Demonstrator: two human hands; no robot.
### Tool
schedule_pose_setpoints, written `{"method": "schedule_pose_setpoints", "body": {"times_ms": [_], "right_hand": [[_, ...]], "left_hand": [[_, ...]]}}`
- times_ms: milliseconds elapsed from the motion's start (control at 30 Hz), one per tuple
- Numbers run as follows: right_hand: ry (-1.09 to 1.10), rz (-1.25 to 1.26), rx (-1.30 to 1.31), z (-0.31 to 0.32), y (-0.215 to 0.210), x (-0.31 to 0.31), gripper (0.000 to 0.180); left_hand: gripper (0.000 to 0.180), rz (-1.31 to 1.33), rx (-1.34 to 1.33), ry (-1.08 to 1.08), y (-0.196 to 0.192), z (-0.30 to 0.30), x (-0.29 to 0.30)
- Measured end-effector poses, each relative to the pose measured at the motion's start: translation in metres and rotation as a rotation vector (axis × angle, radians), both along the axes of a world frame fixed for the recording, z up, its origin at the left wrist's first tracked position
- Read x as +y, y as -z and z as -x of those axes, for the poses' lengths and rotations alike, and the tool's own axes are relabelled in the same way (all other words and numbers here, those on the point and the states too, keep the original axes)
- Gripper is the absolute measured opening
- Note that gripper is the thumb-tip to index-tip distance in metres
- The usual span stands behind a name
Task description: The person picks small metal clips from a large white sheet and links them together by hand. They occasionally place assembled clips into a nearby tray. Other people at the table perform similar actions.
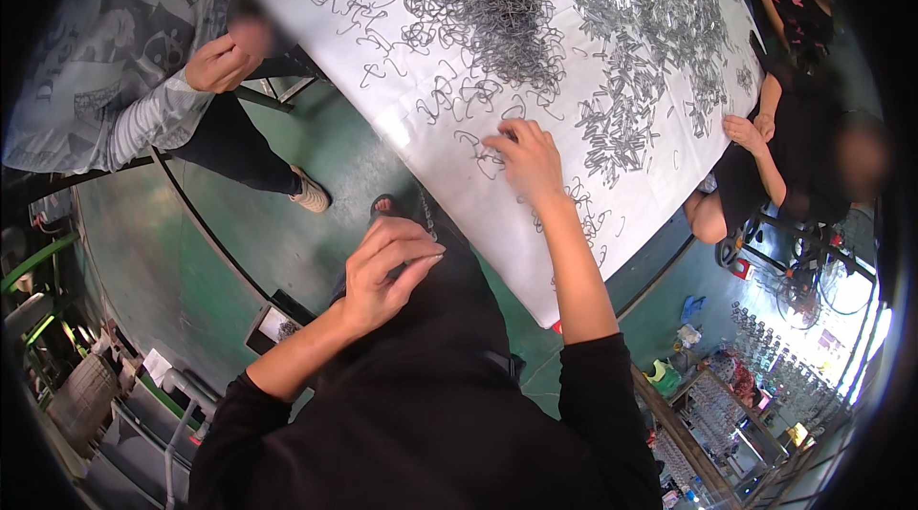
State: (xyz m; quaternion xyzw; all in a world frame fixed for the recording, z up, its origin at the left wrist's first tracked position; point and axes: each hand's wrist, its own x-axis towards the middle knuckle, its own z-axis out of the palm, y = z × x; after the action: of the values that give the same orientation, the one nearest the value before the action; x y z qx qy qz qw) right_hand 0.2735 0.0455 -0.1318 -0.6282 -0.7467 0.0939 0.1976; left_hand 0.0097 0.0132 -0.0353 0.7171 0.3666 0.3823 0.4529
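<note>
My right hand [532, 161] reaches over the white table [459, 209], its fingers bent down onto loose bent-wire hooks [485, 154]. Whether a hook sits between the fingertips is too small to tell. In front of my body, over my dark trousers, my left hand [387, 271] has thumb and fingers pinched together. What the pinch holds, if anything, cannot be made out. A thin grey chain-like strip [427, 212] shows just beyond those fingertips. Farther up the table lies a dense heap of dark wire hooks [507, 18].
Many short shiny metal pieces [622, 118] spread over the table's right side. A person in a grey printed top [143, 61] is at the left; another in black [803, 147] sits at the right. A green floor [182, 242] and racks [708, 414] surround us.
</note>
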Motion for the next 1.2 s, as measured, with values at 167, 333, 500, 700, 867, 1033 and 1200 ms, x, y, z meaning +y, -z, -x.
{"method": "schedule_pose_setpoints", "body": {"times_ms": [167, 333, 500, 700, 867, 1033, 1200], "right_hand": [[0.190, 0.055, 0.051, -0.017, -0.004, 0.006, 0.031], [0.230, 0.003, 0.109, -0.011, 0.003, 0.063, 0.014], [0.180, 0.139, -0.157, -0.003, 0.006, 0.097, 0.007], [0.384, 0.122, 0.046, -0.015, -0.002, 0.056, 0.011], [0.746, 0.066, 0.860, -0.005, -0.011, -0.008, 0.028], [0.808, 0.120, 1.405, 0.054, -0.074, -0.088, 0.036], [0.757, 0.042, 1.551, 0.129, -0.127, -0.137, 0.033]], "left_hand": [[0.018, -0.004, 0.001, 0.003, 0.002, 0.002, -0.002], [0.018, -0.003, 0.011, 0.018, 0.003, 0.003, -0.002], [0.018, -0.015, 0.019, 0.020, 0.003, 0.003, -0.005], [0.017, -0.014, -0.023, 0.042, 0.007, 0.003, -0.005], [0.017, -0.064, -0.011, 0.096, 0.008, 0.007, -0.004], [0.017, -0.050, 0.013, 0.171, 0.006, 0.014, -0.007], [0.020, -0.074, -0.014, 0.221, 0.004, 0.017, -0.014]]}}
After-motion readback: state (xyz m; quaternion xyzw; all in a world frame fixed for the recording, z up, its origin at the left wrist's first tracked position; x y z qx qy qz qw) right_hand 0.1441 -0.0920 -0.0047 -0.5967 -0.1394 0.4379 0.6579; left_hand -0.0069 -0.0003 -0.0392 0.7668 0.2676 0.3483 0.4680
